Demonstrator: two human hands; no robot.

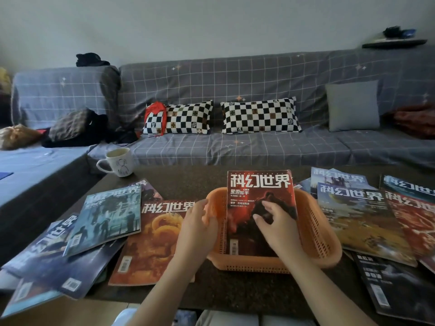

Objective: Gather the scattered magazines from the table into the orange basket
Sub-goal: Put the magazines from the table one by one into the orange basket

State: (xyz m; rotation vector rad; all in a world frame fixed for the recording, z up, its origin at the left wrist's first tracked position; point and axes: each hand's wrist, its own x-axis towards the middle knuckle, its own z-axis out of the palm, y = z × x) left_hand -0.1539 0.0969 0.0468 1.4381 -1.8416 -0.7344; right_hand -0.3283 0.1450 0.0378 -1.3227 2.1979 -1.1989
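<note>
Orange basket [315, 234] sits on the dark table [188, 182], just right of centre. A red magazine [260, 208] lies in it, top end sticking out over the far rim at 12 o'clock, bottom end down inside.

Right hand [274, 223] rests on the red magazine's cover, fingers curled and pressing down on it; cannot tell if the thumb hooks an edge. Left hand [200, 222] is at the basket's 9 o'clock wall, fingers curled over the rim, gripping it.

Loose magazines still on the table:
- orange dragon-cover magazine [150, 241] at 9 o'clock of the basket, partly under the left wrist
- teal magazine [108, 217] further toward 9 o'clock, overlapping the orange one's left edge
- dark blue magazines [61, 267] fanned out at 8 o'clock, under the teal one
- blue-and-yellow magazine [360, 220] at 3 o'clock, touching the basket's right side
- more magazines stacked behind and beside it at 2 to 3 o'clock, including a red one [416, 220]
- black magazine [395, 285] at 4 o'clock, near the table's front edge

White mug [117, 162] stands at the table's far left corner, 10 o'clock. Grey checked sofa [235, 149] behind the table with two black-and-white checkered pillows [259, 115] and a grey cushion [353, 105].
</note>
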